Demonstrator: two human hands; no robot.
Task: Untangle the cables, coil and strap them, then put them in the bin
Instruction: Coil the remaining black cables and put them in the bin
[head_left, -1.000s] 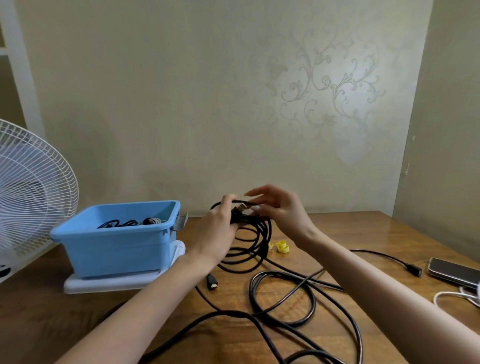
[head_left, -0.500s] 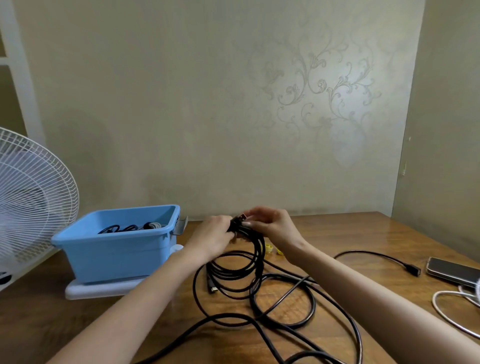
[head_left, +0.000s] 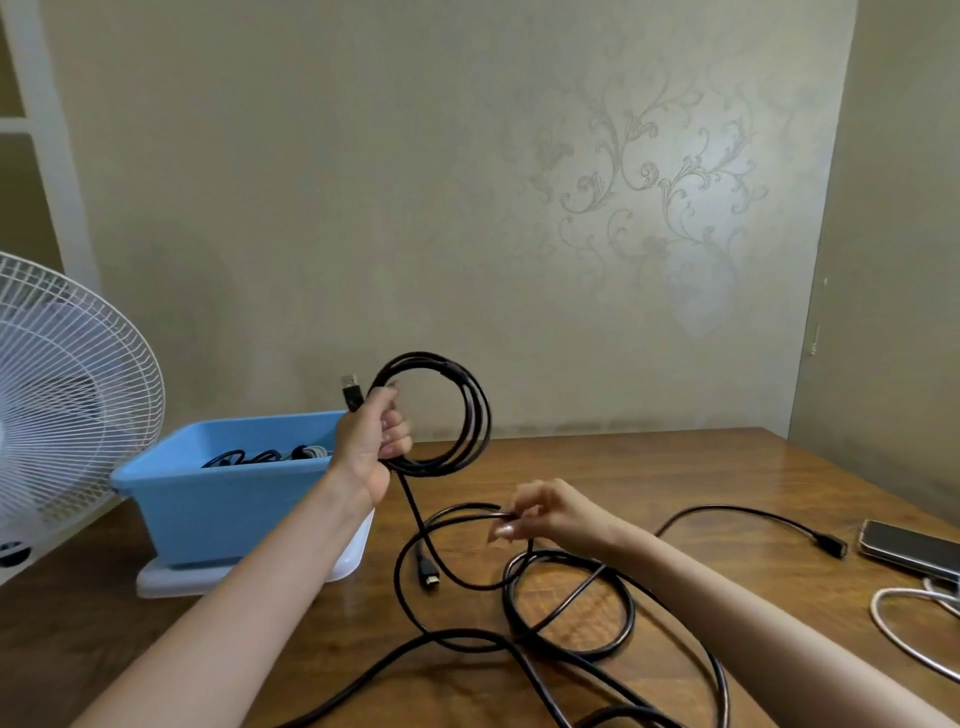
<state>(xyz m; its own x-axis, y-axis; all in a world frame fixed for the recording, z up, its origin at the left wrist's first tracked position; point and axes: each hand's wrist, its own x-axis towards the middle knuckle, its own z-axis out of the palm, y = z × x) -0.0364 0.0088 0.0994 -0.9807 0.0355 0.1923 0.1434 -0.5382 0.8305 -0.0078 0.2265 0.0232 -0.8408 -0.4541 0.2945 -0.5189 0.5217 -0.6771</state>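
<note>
My left hand (head_left: 375, 435) grips a coil of black cable (head_left: 470, 410) held upright above the table, a USB plug (head_left: 351, 393) sticking up beside the thumb. From the coil a strand drops to the table. My right hand (head_left: 540, 512) pinches a loose black strand (head_left: 457, 512) low over the wood. More black cable (head_left: 571, 603) lies in tangled loops in front of me, with a plug end (head_left: 427, 570) on the table. The blue bin (head_left: 228, 483) stands left of the coil on a white lid and holds coiled cables.
A white fan (head_left: 67, 395) stands at the far left. A phone (head_left: 909, 548) and a white cable (head_left: 904, 623) lie at the right edge, near another black plug (head_left: 830, 545). The wall runs along the back of the wooden table (head_left: 675, 467).
My left hand has lifted the coil up and to the left. My right hand has let go of the coil, dropped toward the table and taken a loose strand.
</note>
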